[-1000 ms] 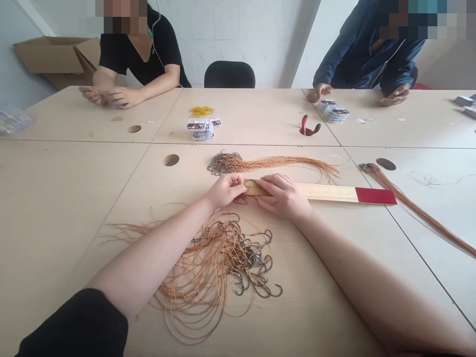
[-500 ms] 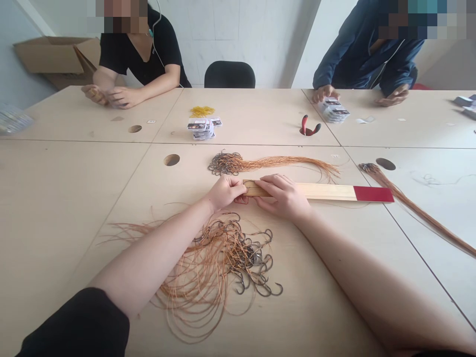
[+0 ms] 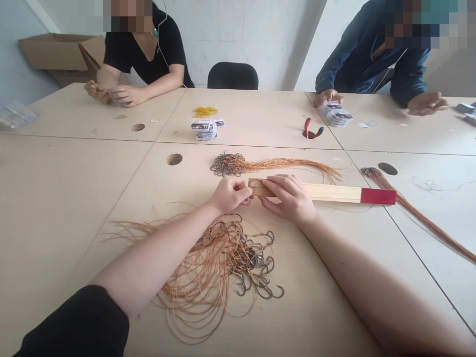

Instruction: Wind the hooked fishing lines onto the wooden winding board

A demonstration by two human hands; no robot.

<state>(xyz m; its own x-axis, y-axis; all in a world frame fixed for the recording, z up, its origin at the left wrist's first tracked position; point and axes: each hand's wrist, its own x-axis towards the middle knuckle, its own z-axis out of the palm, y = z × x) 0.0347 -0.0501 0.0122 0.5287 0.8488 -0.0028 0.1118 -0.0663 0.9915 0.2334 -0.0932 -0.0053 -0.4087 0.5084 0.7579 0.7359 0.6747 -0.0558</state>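
My left hand is closed in a pinch at the left end of a flat wooden strip with a dark red right end. What its fingertips hold is too small to make out. My right hand grips the strip near that same end, fingers over the top and thumb along the near edge. A thin dark curve, like a hook, shows on the wood between my hands. Close to me, partly under my left forearm, lies a loose pile of fishing hooks tied to orange-brown lines.
Beyond the strip lies a bundle of hooks with lines; another bundle is at right. Small packets, yellow pieces and red-handled pliers in a table hole stand farther back. Two people sit opposite, one touching stacked packets.
The view has shifted slightly. My hands stay at the strip's left end with little movement. Across the table, the right-hand person's one hand has moved outward to the right.
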